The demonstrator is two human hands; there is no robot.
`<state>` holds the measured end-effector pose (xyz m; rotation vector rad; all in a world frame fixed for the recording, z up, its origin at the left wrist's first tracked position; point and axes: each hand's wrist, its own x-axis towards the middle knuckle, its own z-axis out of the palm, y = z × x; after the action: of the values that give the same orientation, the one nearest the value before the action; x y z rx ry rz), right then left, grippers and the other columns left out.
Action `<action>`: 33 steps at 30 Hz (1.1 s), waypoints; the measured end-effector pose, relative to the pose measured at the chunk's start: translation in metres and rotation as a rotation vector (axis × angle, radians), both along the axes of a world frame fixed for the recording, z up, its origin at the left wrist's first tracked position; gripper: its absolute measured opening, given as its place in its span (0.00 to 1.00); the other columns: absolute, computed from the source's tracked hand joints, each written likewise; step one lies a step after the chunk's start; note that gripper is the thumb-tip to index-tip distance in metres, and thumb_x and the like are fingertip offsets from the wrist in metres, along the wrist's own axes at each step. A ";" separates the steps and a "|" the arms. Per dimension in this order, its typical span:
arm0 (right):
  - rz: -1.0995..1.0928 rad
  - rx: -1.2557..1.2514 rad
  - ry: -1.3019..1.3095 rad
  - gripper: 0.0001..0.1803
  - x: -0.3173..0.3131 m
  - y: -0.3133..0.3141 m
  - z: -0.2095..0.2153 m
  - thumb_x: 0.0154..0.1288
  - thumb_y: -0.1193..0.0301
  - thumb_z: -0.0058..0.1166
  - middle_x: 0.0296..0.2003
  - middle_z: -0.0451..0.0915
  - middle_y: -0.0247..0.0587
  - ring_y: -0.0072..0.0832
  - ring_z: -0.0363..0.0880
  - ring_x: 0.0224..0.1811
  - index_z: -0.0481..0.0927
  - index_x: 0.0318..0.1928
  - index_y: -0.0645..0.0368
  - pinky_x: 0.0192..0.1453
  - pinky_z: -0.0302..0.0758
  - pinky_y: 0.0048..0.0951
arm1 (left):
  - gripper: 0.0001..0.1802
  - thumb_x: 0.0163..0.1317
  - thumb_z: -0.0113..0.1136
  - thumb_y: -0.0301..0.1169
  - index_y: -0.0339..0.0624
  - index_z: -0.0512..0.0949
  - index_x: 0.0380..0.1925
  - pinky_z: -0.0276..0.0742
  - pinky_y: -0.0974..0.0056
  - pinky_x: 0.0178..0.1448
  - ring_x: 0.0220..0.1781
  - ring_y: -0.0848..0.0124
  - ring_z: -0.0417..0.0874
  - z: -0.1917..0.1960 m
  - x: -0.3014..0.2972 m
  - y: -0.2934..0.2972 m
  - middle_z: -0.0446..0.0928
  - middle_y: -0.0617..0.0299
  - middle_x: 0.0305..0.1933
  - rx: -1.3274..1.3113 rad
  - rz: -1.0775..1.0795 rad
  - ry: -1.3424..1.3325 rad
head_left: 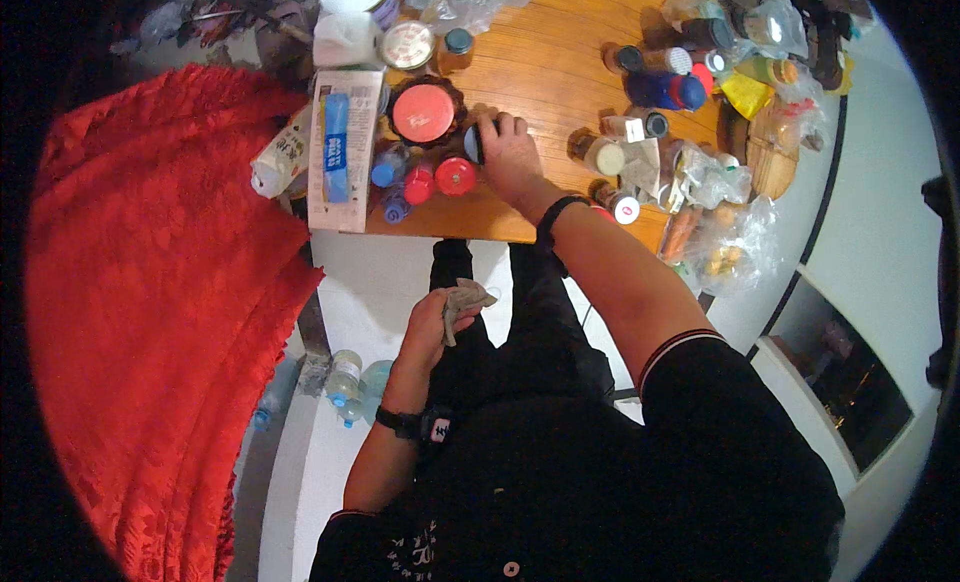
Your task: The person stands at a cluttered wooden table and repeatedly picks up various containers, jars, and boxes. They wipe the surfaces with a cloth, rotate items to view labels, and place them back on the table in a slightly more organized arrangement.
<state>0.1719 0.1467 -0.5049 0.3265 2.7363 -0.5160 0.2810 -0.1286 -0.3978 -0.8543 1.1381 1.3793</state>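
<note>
On the wooden bench (560,72), ahead of the person, the right hand (510,152) closes over a small dark-capped jar (474,142) standing upright beside the red-lidded bottles (455,175). The left hand (432,327) hangs lower, well apart from the jar, gripping a crumpled grey cloth (462,302).

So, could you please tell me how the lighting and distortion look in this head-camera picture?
Head view: fisheye bends the wooden table's edge, with black corners around the picture; warm light on the tabletop, glare on the clear plastic bags; the right hand on a dark-capped jar is sharp.
</note>
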 end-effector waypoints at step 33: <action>-0.224 0.217 -0.182 0.37 0.128 0.178 0.024 0.62 0.56 0.74 0.55 0.80 0.53 0.51 0.81 0.60 0.72 0.63 0.61 0.65 0.78 0.49 | 0.23 0.86 0.42 0.38 0.32 0.80 0.60 0.89 0.64 0.55 0.54 0.62 0.92 0.004 0.029 0.099 0.86 0.49 0.57 -0.017 -0.343 0.153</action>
<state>0.2998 0.3248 -0.4810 0.7040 2.5942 -0.2287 0.3101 -0.0292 -0.3942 -0.5400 1.3452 1.1650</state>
